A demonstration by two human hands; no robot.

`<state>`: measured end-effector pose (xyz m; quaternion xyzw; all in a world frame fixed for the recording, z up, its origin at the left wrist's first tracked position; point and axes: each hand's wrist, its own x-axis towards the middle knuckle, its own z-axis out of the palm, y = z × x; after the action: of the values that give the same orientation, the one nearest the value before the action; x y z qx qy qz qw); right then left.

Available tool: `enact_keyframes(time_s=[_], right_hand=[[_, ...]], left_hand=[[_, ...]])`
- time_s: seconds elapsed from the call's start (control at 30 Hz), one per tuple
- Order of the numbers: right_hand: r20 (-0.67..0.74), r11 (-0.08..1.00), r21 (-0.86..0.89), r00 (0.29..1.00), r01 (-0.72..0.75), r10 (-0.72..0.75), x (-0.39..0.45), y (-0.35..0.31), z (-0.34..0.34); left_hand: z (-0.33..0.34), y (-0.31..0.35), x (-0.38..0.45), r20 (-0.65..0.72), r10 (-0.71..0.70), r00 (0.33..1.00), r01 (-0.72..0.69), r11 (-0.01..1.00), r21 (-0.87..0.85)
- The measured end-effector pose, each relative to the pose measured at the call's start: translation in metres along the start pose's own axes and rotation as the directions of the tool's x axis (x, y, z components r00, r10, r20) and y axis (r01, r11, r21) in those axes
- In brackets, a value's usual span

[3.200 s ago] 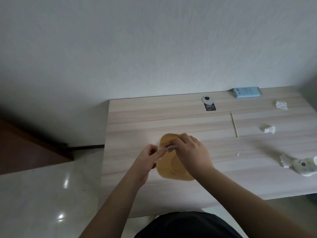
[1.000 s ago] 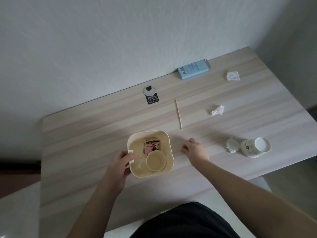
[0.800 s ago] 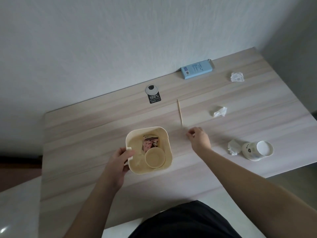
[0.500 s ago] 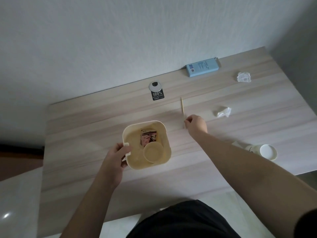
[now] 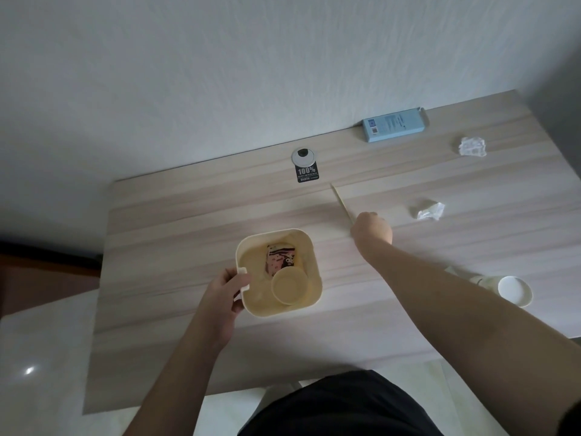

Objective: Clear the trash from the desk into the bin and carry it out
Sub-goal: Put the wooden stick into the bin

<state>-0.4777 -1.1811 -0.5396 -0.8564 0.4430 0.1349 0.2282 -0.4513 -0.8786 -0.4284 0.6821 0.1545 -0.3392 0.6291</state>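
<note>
The left hand (image 5: 224,294) has its grip closed on the near-left rim of the cream bin (image 5: 279,272), which stands on the tabletop (image 5: 176,234). The right hand (image 5: 372,229) curls over the near end of the wooden stick (image 5: 341,202); whether that grip actually pinches it cannot be told.

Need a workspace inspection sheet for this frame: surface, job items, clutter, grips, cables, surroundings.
Surface: light wood desk, against the wall.
Job's things: cream bin holds a wrapper and a round lid; wooden stick, two crumpled tissues and a tipped cup lie loose.
Clutter: blue box by the wall.
Grips: left hand holds the bin's handle; right hand closed at the stick's near end.
Cables: nothing seen; grommet empty.
Surroundings: white wall, glossy floor.
</note>
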Motion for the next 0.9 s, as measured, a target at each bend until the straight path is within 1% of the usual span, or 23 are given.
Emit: enact_keyframes(time_s=[0.1, 0.2, 0.27, 0.37, 0.47, 0.57, 0.63, 0.7, 0.73, 0.8, 0.83, 0.9], right_hand=[[0.022, 0.998, -0.068, 1.0, 0.016, -0.015, -0.006, 0.003, -0.004], [0.038, 0.999, -0.029, 0.999, -0.014, 0.015, -0.014, 0.01, -0.011], [0.053, 0.999, 0.043, 0.999, -0.003, 0.001, -0.023, 0.012, -0.021], [0.026, 0.976, 0.201, 0.996, 0.081, -0.088, -0.041, 0.014, -0.039], [0.021, 0.897, 0.406, 0.98, 0.174, -0.199, -0.07, 0.014, -0.062], [0.024, 0.8, 0.561, 0.961, 0.215, -0.275, -0.102, 0.013, -0.083], [0.014, 0.744, 0.62, 0.945, 0.247, -0.326, -0.126, 0.011, -0.097], [0.005, 0.753, 0.567, 0.912, 0.336, -0.411, -0.15, 0.007, -0.112], [0.013, 0.781, 0.485, 0.89, 0.393, -0.456, -0.162, 0.004, -0.119], [0.068, 0.83, 0.247, 0.845, 0.5, -0.53, -0.182, -0.004, -0.13], [0.11, 0.832, 0.134, 0.826, 0.539, -0.553, -0.191, -0.009, -0.132], [0.206, 0.793, -0.085, 0.789, 0.604, -0.579, -0.205, -0.022, -0.128]], left_hand=[[0.0, 0.0, -0.003, 0.013, 0.003, 1.0, -0.003, 1.0, 0.01], [-0.002, 0.0, -0.003, 0.029, 0.008, 1.0, -0.008, 1.0, 0.008], [-0.004, 0.0, -0.003, 0.042, 0.013, 0.999, -0.013, 1.0, 0.012], [-0.007, 0.0, -0.001, 0.05, 0.014, 0.999, -0.014, 1.0, 0.012], [-0.009, 0.0, 0.002, 0.05, 0.018, 0.999, -0.018, 1.0, 0.013], [-0.01, 0.0, 0.004, 0.055, 0.019, 0.998, -0.019, 1.0, 0.014], [-0.012, 0.0, 0.006, 0.052, 0.014, 0.999, -0.015, 1.0, 0.012], [-0.016, 0.0, 0.007, 0.061, 0.017, 0.998, -0.018, 1.0, 0.015], [-0.017, 0.001, 0.007, 0.068, 0.021, 0.997, -0.022, 1.0, 0.015], [-0.022, 0.001, 0.006, 0.074, 0.031, 0.997, -0.032, 0.999, 0.017], [-0.025, 0.001, 0.006, 0.074, 0.033, 0.997, -0.034, 0.999, 0.019], [-0.03, 0.001, 0.006, 0.083, 0.033, 0.996, -0.034, 0.999, 0.019]])
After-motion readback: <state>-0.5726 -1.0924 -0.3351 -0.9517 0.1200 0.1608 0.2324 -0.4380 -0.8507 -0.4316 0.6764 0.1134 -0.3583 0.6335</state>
